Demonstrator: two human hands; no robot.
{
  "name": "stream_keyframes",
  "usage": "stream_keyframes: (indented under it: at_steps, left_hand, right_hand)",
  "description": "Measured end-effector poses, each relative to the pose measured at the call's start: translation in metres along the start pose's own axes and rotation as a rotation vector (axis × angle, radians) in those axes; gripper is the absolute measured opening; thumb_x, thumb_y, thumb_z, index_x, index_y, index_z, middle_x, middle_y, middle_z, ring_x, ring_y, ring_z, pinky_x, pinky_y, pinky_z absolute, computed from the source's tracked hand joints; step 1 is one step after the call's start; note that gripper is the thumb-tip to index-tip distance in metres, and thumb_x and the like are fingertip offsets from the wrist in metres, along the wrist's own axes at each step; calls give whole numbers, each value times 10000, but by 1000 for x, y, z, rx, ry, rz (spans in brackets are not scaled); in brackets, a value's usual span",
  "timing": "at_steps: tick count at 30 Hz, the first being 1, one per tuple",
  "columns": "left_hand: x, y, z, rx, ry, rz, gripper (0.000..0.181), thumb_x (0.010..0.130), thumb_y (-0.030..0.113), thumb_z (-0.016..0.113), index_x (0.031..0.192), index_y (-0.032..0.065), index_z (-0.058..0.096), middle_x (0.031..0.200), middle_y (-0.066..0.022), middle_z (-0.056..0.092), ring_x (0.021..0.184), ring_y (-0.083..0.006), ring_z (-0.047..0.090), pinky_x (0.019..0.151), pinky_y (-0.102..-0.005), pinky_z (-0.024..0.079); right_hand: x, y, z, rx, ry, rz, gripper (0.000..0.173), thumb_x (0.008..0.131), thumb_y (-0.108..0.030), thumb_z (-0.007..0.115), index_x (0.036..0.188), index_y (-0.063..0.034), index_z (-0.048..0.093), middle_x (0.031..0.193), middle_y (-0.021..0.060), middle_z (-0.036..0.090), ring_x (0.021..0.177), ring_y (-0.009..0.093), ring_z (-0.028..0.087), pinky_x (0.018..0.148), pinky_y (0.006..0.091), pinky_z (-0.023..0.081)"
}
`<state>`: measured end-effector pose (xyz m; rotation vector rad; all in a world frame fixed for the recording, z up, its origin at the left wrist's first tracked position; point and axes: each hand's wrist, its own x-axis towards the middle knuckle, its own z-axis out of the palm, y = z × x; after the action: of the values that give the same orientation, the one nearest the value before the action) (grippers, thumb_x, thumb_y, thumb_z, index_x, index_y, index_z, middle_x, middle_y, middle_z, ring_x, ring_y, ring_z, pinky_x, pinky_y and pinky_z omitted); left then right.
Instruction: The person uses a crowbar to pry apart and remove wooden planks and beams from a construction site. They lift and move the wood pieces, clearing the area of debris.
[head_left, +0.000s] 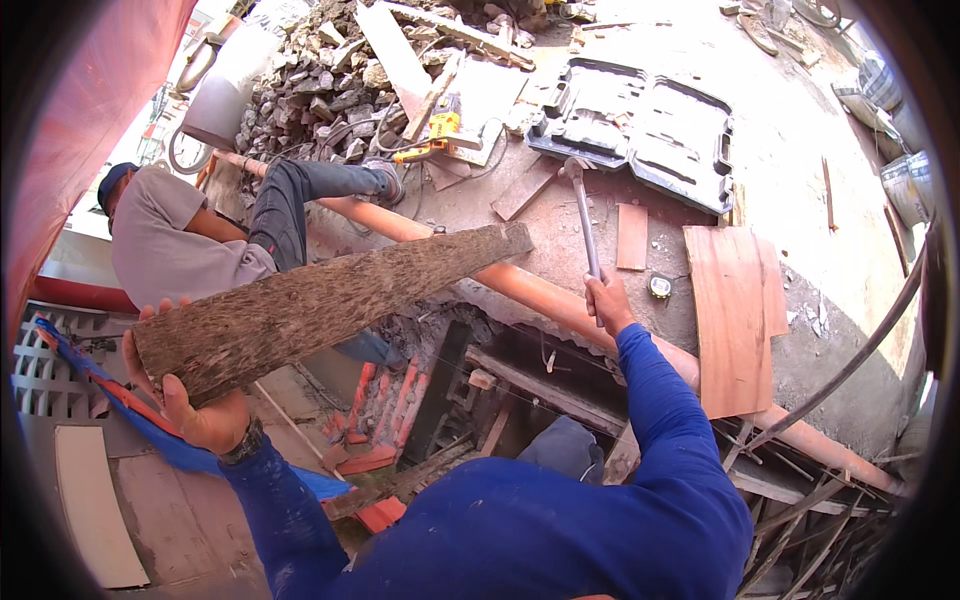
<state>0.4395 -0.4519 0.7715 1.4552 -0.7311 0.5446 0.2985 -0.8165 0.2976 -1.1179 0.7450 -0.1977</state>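
Observation:
My left hand (199, 409) grips the wide near end of a rough, weathered wooden plank (322, 304). The plank slants up to the right, its far end above the concrete beside an orange pipe (540, 292). My right hand (609, 300) is closed around the lower handle of a claw hammer (583, 206). The hammer's head lies at the near edge of an open black plastic tool case (679, 139). Between the right hand and a sheet of plywood (731, 322) sits a tape measure (661, 286). A small plywood piece (632, 236) lies just above it.
A person in a cap and grey shirt (180, 240) sits at the left, one leg over the pipe. A yellow power tool (442, 127) with a cord lies near broken rubble (330, 82). Below the pipe is an opening with timbers and red bricks (382, 405). A dark hose (847, 367) curves at right.

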Motion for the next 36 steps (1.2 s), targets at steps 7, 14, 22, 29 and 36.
stream_keyframes:
  at_steps: [7,14,22,29,36]
  left_hand:
    - [8,-13,-9,-102,-55,48,669,913,267,553,1515,48,360,1485,-214,470,1377,-414,485,1174,-659,376]
    - [7,-18,-20,-90,-47,27,655,920,253,537,1518,52,360,1492,-219,454,1373,-415,485,1156,-683,383]
    - [10,-22,-33,-87,-66,29,593,949,235,530,1499,70,384,1498,-211,464,1394,-421,462,1172,-714,336]
    - [4,-27,-47,-112,-98,43,557,967,238,516,1490,83,406,1497,-201,472,1395,-416,462,1182,-725,316]
    - [8,-28,-32,-37,14,14,607,928,262,505,1495,80,389,1458,-227,489,1383,-414,467,1151,-716,366]
  right_hand:
    - [-18,-54,-33,18,31,-179,194,1071,-223,545,1137,-42,562,685,-19,493,455,66,433,401,240,340]
    - [26,-41,-9,465,376,-149,132,1053,-197,527,1007,-92,463,645,4,471,428,121,436,388,306,394]
    - [28,55,4,-584,-185,-288,115,982,-150,601,971,-75,515,647,-10,477,457,105,446,396,299,343]
    - [30,-78,-48,277,245,-208,140,1054,-160,536,972,-122,430,638,-19,429,443,85,414,382,274,349]
    - [47,43,15,-304,163,-98,146,962,-111,552,1032,-61,434,650,33,477,444,158,479,391,343,398]
